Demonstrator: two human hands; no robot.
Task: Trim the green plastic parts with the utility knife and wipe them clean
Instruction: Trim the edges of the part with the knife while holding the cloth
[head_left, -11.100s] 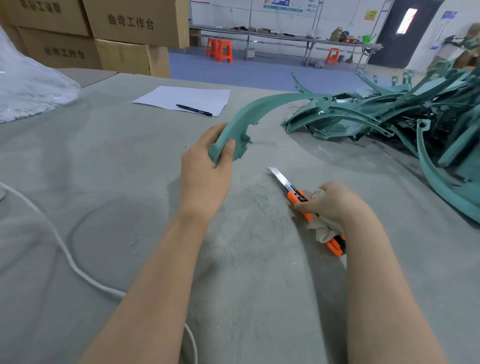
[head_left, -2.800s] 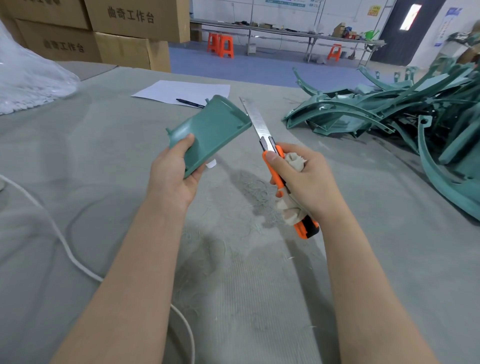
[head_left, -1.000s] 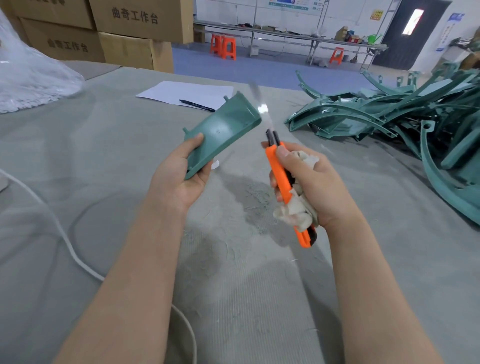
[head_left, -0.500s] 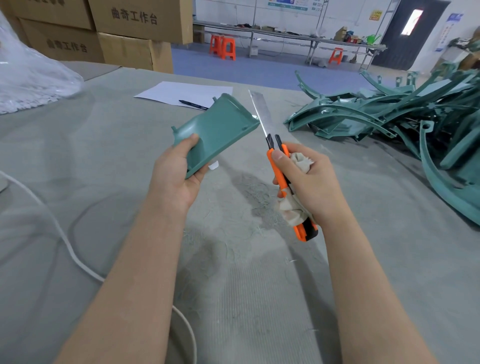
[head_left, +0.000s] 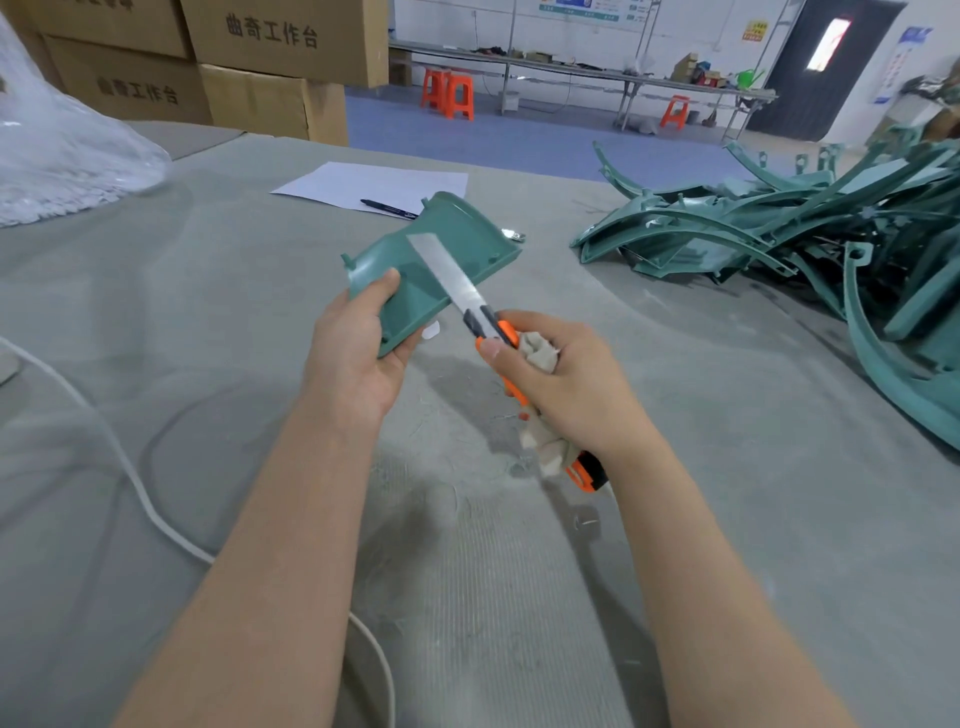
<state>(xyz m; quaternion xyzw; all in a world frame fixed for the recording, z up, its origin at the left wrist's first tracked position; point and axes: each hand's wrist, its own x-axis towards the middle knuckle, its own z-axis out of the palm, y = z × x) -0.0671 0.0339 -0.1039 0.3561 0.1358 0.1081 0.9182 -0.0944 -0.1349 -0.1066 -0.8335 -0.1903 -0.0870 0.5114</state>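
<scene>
My left hand (head_left: 358, 358) grips the near end of a green plastic part (head_left: 467, 234) and holds it above the grey table, seen end-on. My right hand (head_left: 566, 384) grips an orange utility knife (head_left: 488, 327) together with a beige cloth (head_left: 537, 351) bunched in the palm. The long bare blade (head_left: 447, 275) lies across the inner face of the part. The knife's orange and black tail sticks out below my right wrist.
A heap of green plastic parts (head_left: 779, 234) fills the right side of the table (head_left: 182, 322). A white sheet (head_left: 374, 184) with a pen (head_left: 389, 208) lies beyond the held part. A white cable (head_left: 130, 467) runs at the left, a clear plastic bag (head_left: 57, 150) and cardboard boxes (head_left: 270, 52) at the far left.
The blade has swung left from beside the part's right edge onto its inner face. My left hand has kept its grip and turned the part slightly toward me.
</scene>
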